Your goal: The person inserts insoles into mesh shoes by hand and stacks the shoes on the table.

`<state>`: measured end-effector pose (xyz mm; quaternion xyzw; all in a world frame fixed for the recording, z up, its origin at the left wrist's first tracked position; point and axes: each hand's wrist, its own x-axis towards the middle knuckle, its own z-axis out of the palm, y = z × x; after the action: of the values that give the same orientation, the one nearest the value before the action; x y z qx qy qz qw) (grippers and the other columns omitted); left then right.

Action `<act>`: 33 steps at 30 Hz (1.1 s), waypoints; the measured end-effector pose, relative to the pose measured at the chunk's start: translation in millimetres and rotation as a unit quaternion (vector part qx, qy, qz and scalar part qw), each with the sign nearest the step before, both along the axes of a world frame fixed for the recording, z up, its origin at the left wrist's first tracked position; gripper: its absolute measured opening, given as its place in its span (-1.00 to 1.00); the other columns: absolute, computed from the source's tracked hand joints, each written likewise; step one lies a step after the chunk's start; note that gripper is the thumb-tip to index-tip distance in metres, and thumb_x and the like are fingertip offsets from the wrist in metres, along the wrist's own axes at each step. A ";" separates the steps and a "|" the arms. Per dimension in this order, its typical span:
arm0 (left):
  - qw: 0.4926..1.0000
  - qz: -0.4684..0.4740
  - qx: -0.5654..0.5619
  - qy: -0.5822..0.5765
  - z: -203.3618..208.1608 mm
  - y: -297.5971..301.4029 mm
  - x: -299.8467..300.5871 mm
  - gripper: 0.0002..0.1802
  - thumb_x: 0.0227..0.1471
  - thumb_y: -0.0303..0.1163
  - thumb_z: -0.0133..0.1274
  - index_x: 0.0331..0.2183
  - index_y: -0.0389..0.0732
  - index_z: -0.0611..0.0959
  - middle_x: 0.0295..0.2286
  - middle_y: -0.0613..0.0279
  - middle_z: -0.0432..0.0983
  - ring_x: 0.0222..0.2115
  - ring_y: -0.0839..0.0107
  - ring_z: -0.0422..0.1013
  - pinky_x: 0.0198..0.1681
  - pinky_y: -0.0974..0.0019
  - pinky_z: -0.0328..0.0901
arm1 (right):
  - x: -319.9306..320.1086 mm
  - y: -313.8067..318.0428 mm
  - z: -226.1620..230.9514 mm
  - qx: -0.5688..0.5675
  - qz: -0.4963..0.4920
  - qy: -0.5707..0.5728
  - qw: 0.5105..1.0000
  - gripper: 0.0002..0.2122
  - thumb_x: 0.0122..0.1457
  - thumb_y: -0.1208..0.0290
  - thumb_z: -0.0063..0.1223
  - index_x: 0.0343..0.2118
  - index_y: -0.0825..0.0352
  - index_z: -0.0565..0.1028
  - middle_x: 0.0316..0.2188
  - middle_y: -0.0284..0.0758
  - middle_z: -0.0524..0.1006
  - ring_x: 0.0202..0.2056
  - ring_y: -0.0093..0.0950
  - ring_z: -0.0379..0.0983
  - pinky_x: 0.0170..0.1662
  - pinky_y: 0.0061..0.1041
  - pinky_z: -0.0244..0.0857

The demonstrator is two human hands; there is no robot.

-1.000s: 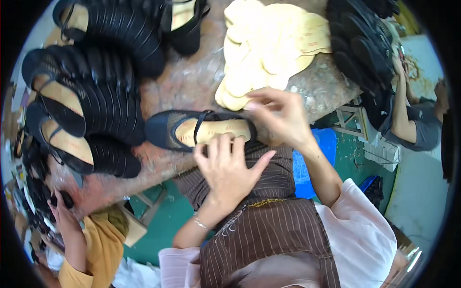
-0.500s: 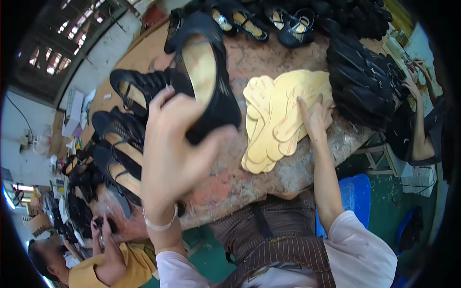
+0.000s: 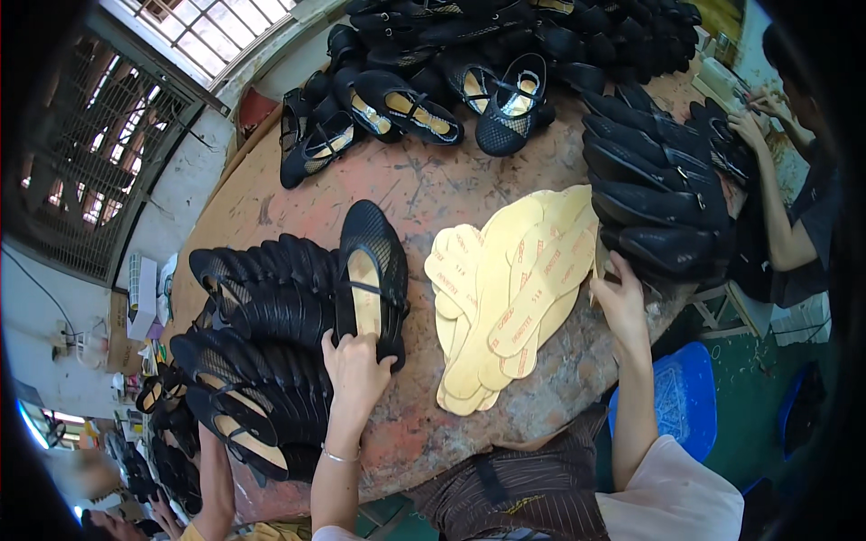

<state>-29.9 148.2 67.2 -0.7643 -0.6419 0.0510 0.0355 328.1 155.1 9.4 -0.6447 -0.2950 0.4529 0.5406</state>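
The black mesh strap shoe with a cream insole inside stands on the worn reddish-brown desk, straight ahead of the left hand, which grips its heel. Its long axis runs away from the person, toe farthest. The fanned pile of flat cream shoe-shaped insoles lies to the shoe's right, slanting away rightward, between both hands. The right hand is nearer the pile, fingers curled at its right edge (whether they pinch an insole, I cannot tell).
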 end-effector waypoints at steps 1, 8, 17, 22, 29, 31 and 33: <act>1.000 0.000 0.001 0.002 6.4 8.1 7.4 -0.61 -0.29 -0.15 0.40 -0.47 -0.23 0.66 -0.54 0.08 0.56 -0.39 0.14 0.50 0.09 -0.01 0.16 | 1.7 1.1 0.5 0.001 0.000 0.002 1.000 -0.33 0.09 0.57 0.05 0.28 0.55 0.08 -0.26 -0.18 0.58 -0.30 -0.61 0.45 -0.30 -0.69 0.29; 0.949 -0.161 0.254 -0.094 3.6 192.9 96.2 -0.81 -0.11 -0.35 0.22 -0.39 -0.20 0.62 -0.41 0.15 0.47 -0.29 0.16 0.42 -0.29 0.17 0.33 | -12.8 6.6 13.2 0.034 -0.065 0.144 0.987 -0.33 -0.03 0.69 -0.02 0.25 0.52 0.15 0.13 -0.16 0.33 0.03 -0.41 0.40 0.03 -0.52 0.30; 0.954 0.017 0.168 -0.247 -66.6 330.7 153.3 -0.66 -0.02 -0.20 0.19 -0.30 -0.28 0.66 -0.45 -0.19 0.58 -0.37 -0.11 0.52 -0.11 0.05 0.34 | -23.3 6.3 0.0 0.086 -0.229 0.308 0.920 -0.62 0.21 0.70 -0.10 0.11 0.50 0.31 0.11 -0.19 0.33 0.06 -0.42 0.37 0.12 -0.49 0.29; 0.808 -0.046 0.173 -0.562 37.8 241.0 98.9 -0.75 0.13 -0.32 0.10 -0.32 -0.34 0.66 -0.46 0.24 0.60 -0.40 0.44 0.50 -0.31 0.33 0.34 | -25.2 -6.7 28.1 0.062 -0.122 0.380 0.915 -0.33 0.14 0.76 -0.06 0.31 0.32 0.03 0.20 -0.15 0.18 0.16 -0.38 0.26 0.17 -0.48 0.25; 0.809 -0.161 0.156 -0.543 121.6 -66.1 -5.7 -0.71 -0.08 -0.38 0.20 -0.39 -0.40 0.52 -0.46 0.09 0.42 -0.46 0.26 0.42 -0.29 0.34 0.34 | -77.5 -33.6 63.2 0.059 0.196 0.357 0.911 -0.22 0.00 0.83 -0.11 0.35 0.32 0.01 0.18 -0.14 0.25 0.15 -0.39 0.30 0.14 -0.50 0.25; 0.847 -0.196 0.002 -0.495 139.3 -125.4 16.9 -0.69 -0.20 -0.37 0.33 -0.61 -0.33 0.52 -0.69 0.17 0.35 -0.71 0.30 0.35 -0.57 0.40 0.27 | -54.5 -41.2 18.4 0.021 0.296 0.106 0.949 -0.31 -0.05 0.80 -0.12 0.27 0.39 0.21 0.06 -0.14 0.43 0.11 -0.41 0.37 0.16 -0.49 0.22; 0.918 -0.132 -0.083 -0.365 123.3 -160.7 48.9 -0.72 -0.19 -0.40 0.35 -0.62 -0.31 0.55 -0.70 0.13 0.38 -0.76 0.30 0.35 -0.68 0.35 0.24 | -35.6 -53.9 -22.5 0.077 0.284 -0.192 0.936 -0.41 -0.06 0.75 -0.13 0.15 0.44 0.38 -0.08 -0.15 0.54 0.09 -0.45 0.39 0.18 -0.48 0.19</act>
<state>19.0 -12.5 190.5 -0.8076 -0.4974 -0.1837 -0.2582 292.5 101.1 -13.0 -0.5654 -0.5979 0.4311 0.3703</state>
